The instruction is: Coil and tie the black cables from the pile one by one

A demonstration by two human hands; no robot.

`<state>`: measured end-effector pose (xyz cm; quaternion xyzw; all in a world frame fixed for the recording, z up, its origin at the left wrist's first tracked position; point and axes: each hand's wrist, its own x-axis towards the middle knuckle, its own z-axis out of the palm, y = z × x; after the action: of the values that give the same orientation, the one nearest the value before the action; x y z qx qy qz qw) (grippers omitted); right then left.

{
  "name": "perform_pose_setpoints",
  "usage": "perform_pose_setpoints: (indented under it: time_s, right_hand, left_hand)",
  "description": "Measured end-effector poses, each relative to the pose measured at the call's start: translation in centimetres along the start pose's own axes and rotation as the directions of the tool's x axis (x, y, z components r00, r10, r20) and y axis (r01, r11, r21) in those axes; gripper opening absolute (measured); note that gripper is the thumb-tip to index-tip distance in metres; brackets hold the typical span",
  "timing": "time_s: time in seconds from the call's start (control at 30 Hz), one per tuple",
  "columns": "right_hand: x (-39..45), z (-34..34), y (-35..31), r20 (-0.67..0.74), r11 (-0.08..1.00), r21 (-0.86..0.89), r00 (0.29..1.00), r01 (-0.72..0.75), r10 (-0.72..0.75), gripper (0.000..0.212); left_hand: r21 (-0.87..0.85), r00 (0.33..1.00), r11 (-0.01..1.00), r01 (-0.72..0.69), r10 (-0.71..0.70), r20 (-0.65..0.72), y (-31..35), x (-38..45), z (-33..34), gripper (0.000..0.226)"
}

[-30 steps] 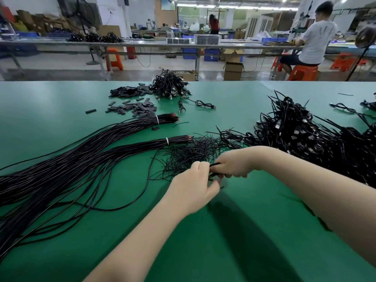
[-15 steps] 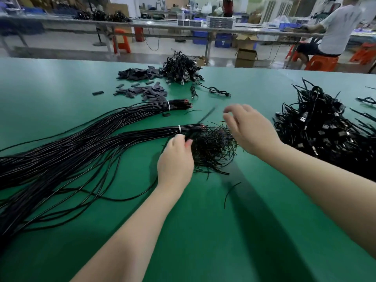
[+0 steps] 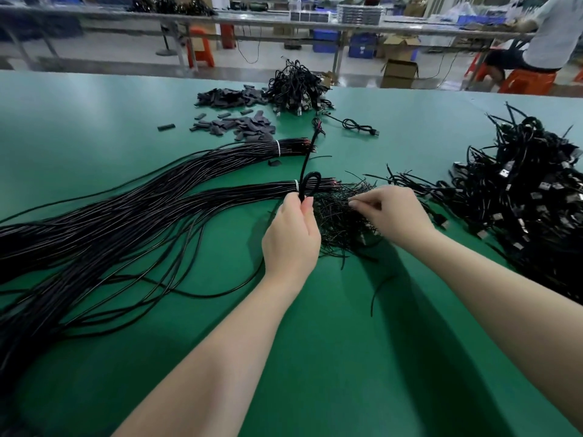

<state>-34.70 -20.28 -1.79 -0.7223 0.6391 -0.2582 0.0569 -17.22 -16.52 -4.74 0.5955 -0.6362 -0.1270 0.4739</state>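
1. Uncoiled cable stock (image 3: 126,222): two long black bundles, each banded in white near its far end, fanning across the left of the green table (image 3: 315,357). By the bulk here, most of the work looks undone.
2. Left hand (image 3: 291,238): fingers curled round a single black cable (image 3: 310,184), held at centre just beside the nearer bundle's band. A small loop stands above the fist and one end rises toward the far side, showing red at its tip. Coil judged only begun; not tied.
3. Twist ties (image 3: 344,216): thin black wires in a loose heap, between the hands.
4. Right hand (image 3: 394,216): fingertips pinched together over the tie heap, apparently on one tie; the tie itself is too fine to confirm.
5. Finished cables (image 3: 536,197): large dark heap with USB plugs showing, at right, seemingly coiled. A smaller heap (image 3: 298,89) lies far centre, with a single coiled cable (image 3: 356,125) near it.
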Motion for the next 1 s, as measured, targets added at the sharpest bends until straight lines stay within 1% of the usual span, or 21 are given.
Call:
perform_pose_setpoints:
  time_s: [0.13, 0.17, 0.23, 0.27, 0.33, 0.4, 0.47, 0.5, 0.57, 0.6, 0.73, 0.8, 0.83, 0.9, 0.93, 1.0]
  right_hand:
    - [-0.5, -1.5, -0.1, -0.108, 0.98, 0.192, 0.991, -0.058, 0.08, 0.029]
    - [-0.8, -1.6, 0.0, -0.103, 0.975, 0.21, 0.99, -0.073, 0.096, 0.029]
    - [-1.5, -1.8, -0.1, -0.035, 0.982, 0.166, 0.995, -0.089, 0.097, 0.03]
    - [-2.0, -2.0, -0.3, 0.019, 0.99, 0.117, 0.997, -0.082, 0.081, 0.031]
    - [-3.0, -2.3, -0.8, 0.101, 1.0, -0.012, 0.995, -0.008, 0.01, 0.03]
    - [-3.8, -2.4, -1.6, 0.132, 0.972, -0.217, 0.989, 0.092, -0.064, 0.025]
    - [-4.5, -2.4, -2.6, 0.117, 0.874, -0.46, 0.986, 0.159, -0.118, 0.024]
    - [-4.7, -2.6, -3.2, 0.117, 0.814, -0.553, 0.983, 0.18, -0.138, 0.023]
    - [-5.1, -3.1, -4.4, 0.138, 0.723, -0.659, 0.978, 0.208, -0.155, 0.024]
    - [-5.1, -3.5, -4.7, 0.131, 0.699, -0.683, 0.977, 0.213, -0.169, 0.025]
    - [-5.5, -3.4, -4.9, 0.078, 0.681, -0.699, 0.971, 0.216, -0.227, 0.027]
    - [-5.6, -3.3, -5.0, 0.057, 0.704, -0.678, 0.97, 0.213, -0.238, 0.028]
    - [-5.6, -3.3, -4.9, 0.047, 0.719, -0.661, 0.969, 0.213, -0.244, 0.025]
    - [-5.8, -3.1, -4.6, 0.024, 0.748, -0.629, 0.967, 0.213, -0.255, 0.011]
    - [-5.8, -3.0, -4.5, 0.006, 0.77, -0.605, 0.968, 0.203, -0.251, 0.008]
    - [-5.7, -3.2, -4.4, -0.003, 0.833, -0.525, 0.979, 0.172, -0.204, 0.02]
  left_hand:
    - [-0.024, 1.0, 1.0, -0.002, 0.003, 0.029, 0.0, 0.0, 0.2, 0.031]
    - [-0.025, 0.999, 1.0, -0.001, 0.002, 0.036, -0.1, 0.0, 0.2, 0.03]
    - [-0.025, 0.999, 1.0, -0.007, 0.008, 0.05, -0.1, 0.0, 0.3, 0.029]
    - [-0.017, 0.998, 1.0, -0.018, 0.019, 0.054, -0.1, -0.1, 0.3, 0.029]
    - [0.022, 0.996, 0.998, -0.066, 0.064, 0.057, 0.1, -0.3, 0.3, 0.027]
    - [0.06, 0.992, 0.992, -0.114, 0.11, 0.068, 0.3, -0.5, 0.6, 0.026]
    - [0.084, 0.985, 0.986, -0.148, 0.139, 0.099, 0.6, -0.8, 1.0, 0.026]
    - [0.099, 0.981, 0.98, -0.171, 0.16, 0.108, 0.7, -0.9, 1.1, 0.027]
    - [0.126, 0.969, 0.965, -0.229, 0.214, 0.122, 0.9, -1.2, 1.2, 0.025]
    - [0.135, 0.964, 0.959, -0.248, 0.231, 0.131, 1.0, -1.3, 1.2, 0.023]
    - [0.147, 0.968, 0.965, -0.215, 0.19, 0.165, 0.8, -1.3, 1.4, 0.028]
    - [0.152, 0.959, 0.962, -0.229, 0.196, 0.206, 0.6, -1.1, 1.5, 0.026]
    - [0.153, 0.95, 0.957, -0.245, 0.206, 0.232, 0.5, -1.1, 1.5, 0.024]
    - [0.168, 0.94, 0.949, -0.265, 0.215, 0.266, 0.5, -1.0, 1.5, 0.019]
    - [0.188, 0.938, 0.943, -0.275, 0.22, 0.269, 0.5, -1.0, 1.5, 0.019]
    - [0.23, 0.937, 0.927, -0.296, 0.235, 0.258, 0.7, -1.0, 1.5, 0.02]
